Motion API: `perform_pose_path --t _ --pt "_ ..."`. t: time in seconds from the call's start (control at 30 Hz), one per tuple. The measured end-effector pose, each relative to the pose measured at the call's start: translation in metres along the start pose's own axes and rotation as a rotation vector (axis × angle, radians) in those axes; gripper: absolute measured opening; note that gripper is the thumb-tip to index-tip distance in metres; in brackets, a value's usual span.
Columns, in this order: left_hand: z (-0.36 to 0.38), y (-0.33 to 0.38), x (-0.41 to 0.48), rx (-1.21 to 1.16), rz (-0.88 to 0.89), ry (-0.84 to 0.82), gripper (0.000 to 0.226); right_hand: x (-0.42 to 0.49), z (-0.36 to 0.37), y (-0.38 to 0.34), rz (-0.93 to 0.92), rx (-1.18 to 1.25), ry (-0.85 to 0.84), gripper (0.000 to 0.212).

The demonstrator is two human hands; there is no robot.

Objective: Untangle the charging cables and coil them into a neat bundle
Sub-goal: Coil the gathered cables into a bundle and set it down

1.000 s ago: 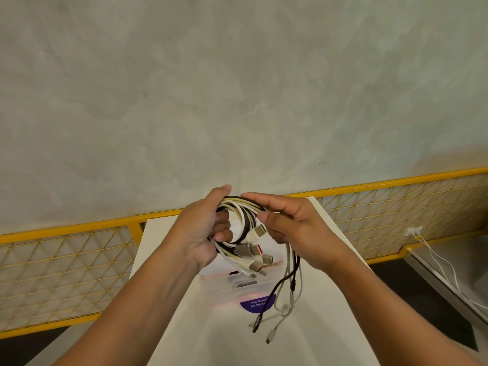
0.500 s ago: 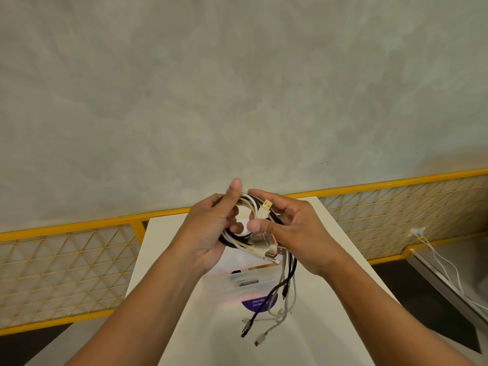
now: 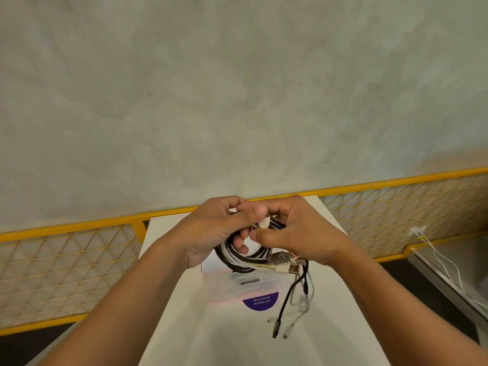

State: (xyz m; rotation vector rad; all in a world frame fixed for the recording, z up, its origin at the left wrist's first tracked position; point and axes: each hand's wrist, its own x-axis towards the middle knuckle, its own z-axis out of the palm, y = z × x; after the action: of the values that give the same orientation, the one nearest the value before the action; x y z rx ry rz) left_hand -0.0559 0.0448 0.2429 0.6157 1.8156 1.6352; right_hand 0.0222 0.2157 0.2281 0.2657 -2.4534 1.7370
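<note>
A coil of black, white and yellowish charging cables (image 3: 239,261) hangs in the air above the white table (image 3: 237,339). My left hand (image 3: 211,231) grips the coil's left side, with fingers curled through the loop. My right hand (image 3: 298,233) pinches the coil's top right, thumb pointing left. Several USB plugs (image 3: 286,264) stick out below my right hand. Loose cable tails (image 3: 290,305), one black and some white, dangle down to the table.
A clear plastic box (image 3: 237,286) with a purple round label (image 3: 260,301) sits on the table under the coil. A yellow mesh railing (image 3: 66,260) runs behind the table. White cables (image 3: 443,262) hang from a plug at the right. A grey wall fills the top.
Both hands have closed in around the coil and met at its top. The USB plugs now hang lower right, and the dangling tails have swung slightly right.
</note>
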Motion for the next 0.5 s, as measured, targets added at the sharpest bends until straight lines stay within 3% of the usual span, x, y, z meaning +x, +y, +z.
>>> perform_pose_path --t 0.13,0.33,0.5 --pt "0.01 -0.002 -0.003 0.037 0.063 0.084 0.029 0.001 -0.004 -0.003 -0.034 0.065 -0.032 0.045" --pt "0.006 -0.007 -0.003 0.005 0.072 0.164 0.071 -0.002 -0.03 0.01 0.037 0.301 -0.118 0.032" --pt "0.004 -0.008 -0.002 0.05 0.01 0.206 0.043 -0.002 -0.036 0.015 0.082 0.113 -0.026 0.009"
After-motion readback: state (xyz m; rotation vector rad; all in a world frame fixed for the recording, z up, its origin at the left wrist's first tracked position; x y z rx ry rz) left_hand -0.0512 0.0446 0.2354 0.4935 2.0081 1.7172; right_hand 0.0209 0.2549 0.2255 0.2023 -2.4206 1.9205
